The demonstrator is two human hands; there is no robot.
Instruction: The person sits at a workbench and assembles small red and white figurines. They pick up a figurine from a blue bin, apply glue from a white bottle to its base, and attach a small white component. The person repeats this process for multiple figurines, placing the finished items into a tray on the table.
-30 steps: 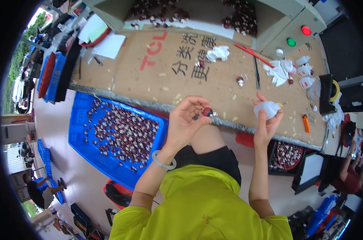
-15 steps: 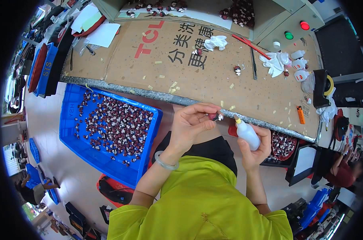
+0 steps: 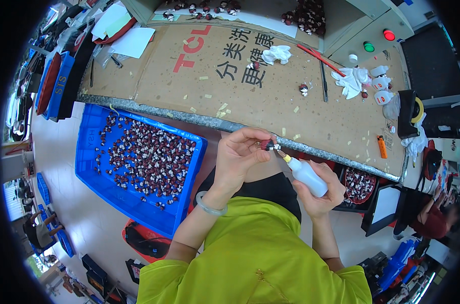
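Observation:
My left hand (image 3: pixel 244 154) pinches a small dark-red and white figurine (image 3: pixel 268 145) between thumb and fingers, just off the table's front edge. Wrapped round a white squeeze bottle (image 3: pixel 310 178) with a yellow-based nozzle is my right hand (image 3: pixel 325 191). The bottle tilts up to the left, and its tip is at or very near the figurine's white part; whether they touch I cannot tell. Left of my legs, a blue crate (image 3: pixel 138 212) holds many similar figurines. A single figurine (image 3: pixel 303 89) rests on the cardboard-covered table (image 3: pixel 179 91).
A red basket of figurines (image 3: pixel 359 185) stands under the table's right end. On the table are a red stick (image 3: pixel 321 60), a dark thin tool (image 3: pixel 324 82), white cloths (image 3: pixel 352 82), small white bottles (image 3: pixel 383 97) and an orange lighter (image 3: pixel 382 146). A cabinet with buttons (image 3: pixel 369 46) stands behind.
The squeeze bottle in my right hand has moved left and tipped over further, bringing its nozzle to the figurine. My left hand has turned the figurine slightly while keeping hold of it.

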